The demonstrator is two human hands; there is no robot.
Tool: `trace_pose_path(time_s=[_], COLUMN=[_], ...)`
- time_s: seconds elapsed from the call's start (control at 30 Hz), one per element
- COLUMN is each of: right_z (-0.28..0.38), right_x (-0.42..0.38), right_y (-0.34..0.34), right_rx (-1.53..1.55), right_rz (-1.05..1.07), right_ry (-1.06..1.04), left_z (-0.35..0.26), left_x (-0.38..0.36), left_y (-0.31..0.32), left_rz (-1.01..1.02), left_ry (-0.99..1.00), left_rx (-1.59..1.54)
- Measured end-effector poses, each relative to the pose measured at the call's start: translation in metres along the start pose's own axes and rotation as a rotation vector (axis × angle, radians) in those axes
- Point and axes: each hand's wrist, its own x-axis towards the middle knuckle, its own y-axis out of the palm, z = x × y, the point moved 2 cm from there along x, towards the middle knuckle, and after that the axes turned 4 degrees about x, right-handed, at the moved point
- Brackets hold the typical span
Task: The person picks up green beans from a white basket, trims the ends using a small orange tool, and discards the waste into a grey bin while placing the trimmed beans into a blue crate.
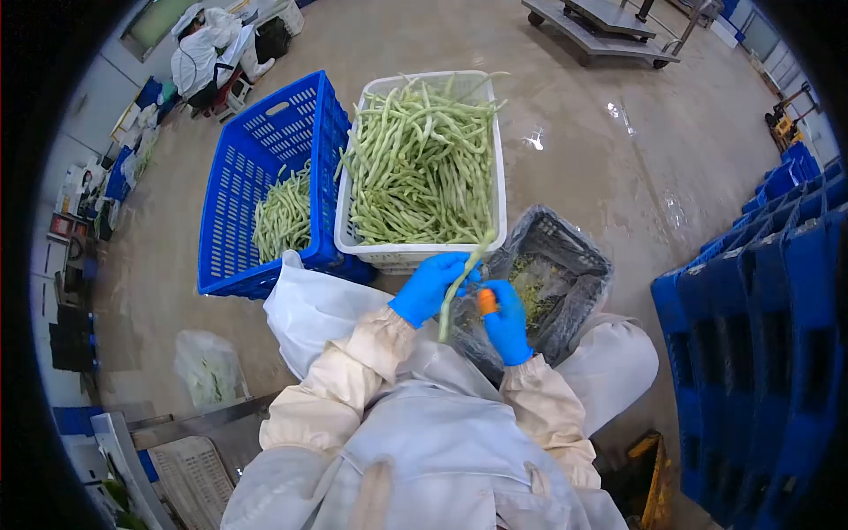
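Note:
My left hand (pixel 430 287), in a blue glove, is closed on a long, pale green bean (pixel 449 305) that slants from its upper right to its lower left. My right hand (pixel 507 327), gloved in blue too, is wrapped round a small tool with an orange handle (pixel 488 301). The tool's working end is too small to make out. Both hands are close together above my lap. Just beyond them stands a white crate (pixel 343 212) heaped with green beans (pixel 424 168). Below and right of the bean is a dark crate lined with clear plastic (pixel 587 256), with trimmings (pixel 534 287) inside.
A blue crate (pixel 231 194) partly filled with beans adjoins the white crate on the left. Blue pallets (pixel 751 336) rise at the right. A metal cart (pixel 609 31) stands on the wet floor ahead. Another person (pixel 208 62) sits at the upper left. A plastic bag (pixel 208 367) lies left.

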Motion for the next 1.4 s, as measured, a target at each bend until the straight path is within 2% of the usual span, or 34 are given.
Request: trace_pose_path(time_s=[0.03, 0.1, 0.13, 0.17, 0.23, 0.27, 0.33, 0.37, 0.4, 0.43, 0.47, 0.5, 0.53, 0.57, 0.6, 0.63, 0.7, 0.73, 0.77, 0.8, 0.83, 0.87, 0.9, 0.97, 1.0, 1.07, 1.1, 1.17, 1.23, 1.3, 1.33, 1.37, 1.4], right_z=[-0.001, 0.003, 0.006, 0.01, 0.009, 0.006, -0.003, -0.009, -0.017, -0.027, -0.041, -0.051, -0.056, -0.061, -0.065, -0.065, -0.07, -0.073, -0.067, -0.055, -0.046, -0.044, -0.044, -0.041, -0.04, -0.034, -0.031, -0.025, -0.019, -0.02, -0.019, -0.017, -0.016], right_x=[0.004, 0.008, 0.009, 0.011, 0.016, 0.017, 0.02, 0.022, 0.019, 0.014, 0.009, 0.003, -0.001, -0.004, -0.007, -0.008, -0.007, -0.005, -0.001, 0.006, 0.012, 0.015, 0.015, 0.017, 0.018, 0.022, 0.023, 0.023, 0.023, 0.019, 0.017, 0.013, 0.011], right_y=[-0.003, -0.012, -0.017, -0.021, -0.034, -0.038, -0.056, -0.066, -0.079, -0.091, -0.1, -0.098, -0.094, -0.088, -0.08, -0.075, -0.067, -0.067, -0.066, -0.062, -0.059, -0.057, -0.054, -0.048, -0.046, -0.044, -0.045, -0.044, -0.041, -0.036, -0.036, -0.034, -0.034], right_rx=[-0.003, 0.008, 0.058, 0.057, 0.24, 0.239, 0.315, 0.313, 0.363, 0.415, 0.313, 0.315, -0.259, -0.82, -0.869, -0.865, -1.117, -1.107, -1.107, -1.097, -1.088, -1.033, -1.039, -0.779, -0.791, -0.604, -0.613, -0.541, -0.514, -0.506, -0.521, -0.508, -0.494], right_rz=[0.003, -0.164, -0.212, -0.209, -0.375, -0.373, -0.59, -0.589, -0.699, -0.81, -0.766, -0.77, -0.607, -0.409, -0.34, -0.344, -0.027, 0.033, 0.027, 0.058, 0.087, 0.134, 0.122, 0.045, 0.032, 0.054, 0.046, 0.062, 0.046, 0.104, 0.091, 0.107, 0.123], right_ry=[0.002, -0.073, -0.033, -0.029, 0.01, 0.015, 0.03, 0.032, 0.085, 0.139, 0.15, 0.152, 0.134, 0.109, 0.206, 0.211, 0.39, 0.423, 0.429, 0.398, 0.365, 0.348, 0.352, 0.148, 0.145, 0.141, 0.139, 0.178, 0.142, 0.116, 0.103, 0.068, 0.035], left_z=[0.0, 0.001, 0.006, 0.009, 0.009, 0.005, -0.012, -0.021, -0.047, -0.066, -0.1, -0.123, -0.148, -0.172, -0.188, -0.189, -0.179, -0.165, -0.141, -0.098, -0.063, -0.043, -0.004, 0.034, 0.045, 0.065, 0.079, 0.1, 0.101, 0.102, 0.091, 0.075, 0.068], left_x=[-0.001, -0.006, -0.005, -0.007, -0.015, -0.019, -0.029, -0.036, -0.048, -0.053, -0.068, -0.079, -0.088, -0.094, -0.09, -0.069, -0.024, 0.007, 0.045, 0.083, 0.128, 0.158, 0.196, 0.242, 0.261, 0.294, 0.31, 0.331, 0.328, 0.324, 0.317, 0.31, 0.304], left_y=[-0.002, -0.004, -0.011, -0.018, -0.031, -0.04, -0.063, -0.084, -0.103, -0.139, -0.153, -0.187, -0.214, -0.24, -0.253, -0.259, -0.26, -0.218, -0.195, -0.185, -0.18, -0.154, -0.152, -0.117, -0.107, -0.102, -0.109, -0.134, -0.142, -0.142, -0.124, -0.104, -0.092], left_rz=[-0.001, -0.032, -0.027, -0.029, -0.045, -0.047, -0.079, -0.152, -0.286, -0.361, -0.519, -0.73, -0.818, -0.886, -0.931, -0.925, -0.883, -0.754, -0.599, -0.486, -0.323, -0.173, -0.151, -0.279, -0.265, -0.573, -0.564, -0.628, -0.591, -0.471, -0.501, -0.481, -0.566], left_ry=[0.0, 0.018, 0.091, 0.088, -0.004, -0.009, 0.009, 0.145, 0.161, 0.423, 0.225, 0.339, 0.341, 0.455, 0.57, 0.572, 0.814, 0.626, 0.478, 0.269, 0.391, 0.257, 0.186, -0.145, -0.134, -0.09, -0.083, 0.067, 0.16, 0.055, -0.043, -0.023, -0.095], left_rx=[-0.005, 0.428, 0.548, 0.544, 0.472, 0.469, 0.673, 0.69, 0.888, 1.184, 0.828, 1.005, 0.965, 1.373, 1.787, 1.792, 1.768, 1.56, 1.51, 0.89, 1.239, 1.183, 1.133, 0.656, 0.653, 0.534, 0.529, 0.996, 1.012, 0.483, 0.009, 0.001, -0.072])
